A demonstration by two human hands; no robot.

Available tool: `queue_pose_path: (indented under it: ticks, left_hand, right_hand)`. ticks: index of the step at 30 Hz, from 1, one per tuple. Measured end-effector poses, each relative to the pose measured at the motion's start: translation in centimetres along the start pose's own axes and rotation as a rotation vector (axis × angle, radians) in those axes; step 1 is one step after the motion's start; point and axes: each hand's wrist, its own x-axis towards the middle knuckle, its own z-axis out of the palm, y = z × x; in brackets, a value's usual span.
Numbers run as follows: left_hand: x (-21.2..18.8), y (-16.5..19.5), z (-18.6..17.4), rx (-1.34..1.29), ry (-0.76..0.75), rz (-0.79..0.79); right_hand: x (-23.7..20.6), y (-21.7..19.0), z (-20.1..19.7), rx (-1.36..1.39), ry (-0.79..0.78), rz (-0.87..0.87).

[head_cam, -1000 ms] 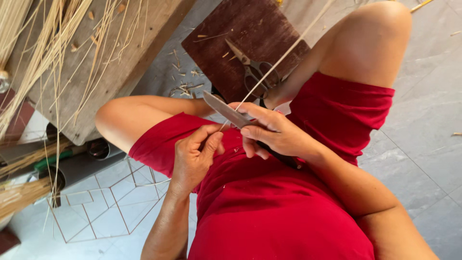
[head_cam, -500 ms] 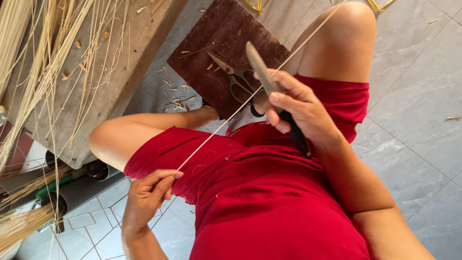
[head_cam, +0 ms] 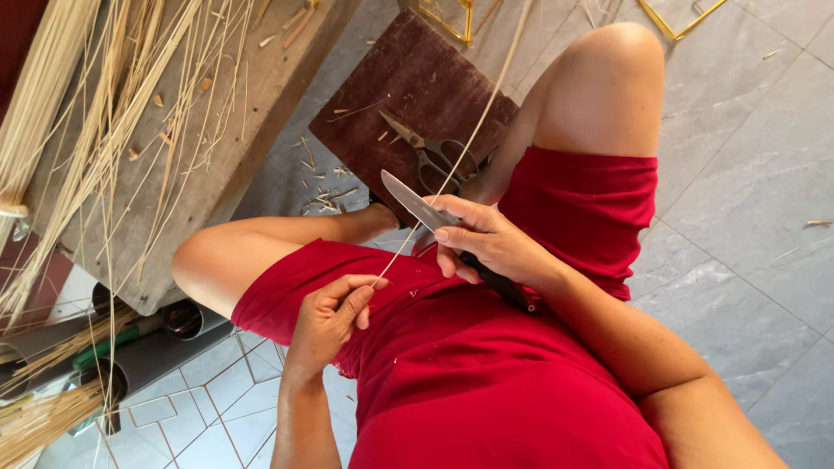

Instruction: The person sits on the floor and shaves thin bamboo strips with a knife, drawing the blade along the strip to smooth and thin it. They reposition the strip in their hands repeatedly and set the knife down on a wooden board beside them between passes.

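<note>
A thin, pale straw (head_cam: 452, 169) is pinched at its lower end by the left hand (head_cam: 328, 314), over the red lap. A flat, shiny metal knife (head_cam: 419, 204) is gripped by the right hand (head_cam: 486, 243), its blade touching the straw.

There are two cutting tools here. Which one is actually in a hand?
The knife, gripped by the right hand against the thin strip. The scissors lie untouched on the dark board.

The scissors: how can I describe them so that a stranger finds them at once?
Look at the dark brown board on the grey floor, between the person's knees. The scissors lie on it, shut, with dark ring handles. Unlike the knife nearby, no hand holds them.
</note>
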Motion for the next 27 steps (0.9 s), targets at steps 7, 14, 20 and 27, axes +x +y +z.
queue_pose_path:
  ticks: [7,14,20,27]
  left_hand:
    - [-2.2,-1.5,-4.8,0.088,0.094,-0.113]
    - [-3.6,-3.1,-8.0,0.135,0.132,-0.111]
    - [-3.5,-3.0,-9.2,0.172,0.147,-0.141]
    - [-1.4,-0.9,-6.6,0.184,-0.065,-0.201]
  right_hand:
    - [-0.5,-1.3,-2.9,0.092,0.145,-0.146]
    - [-2.3,-3.4,-4.4,0.114,0.236,-0.244]
    - [-3.5,-4.5,-4.7,0.141,0.295,-0.299]
    - [-2.6,-3.6,-3.4,0.135,0.235,-0.267]
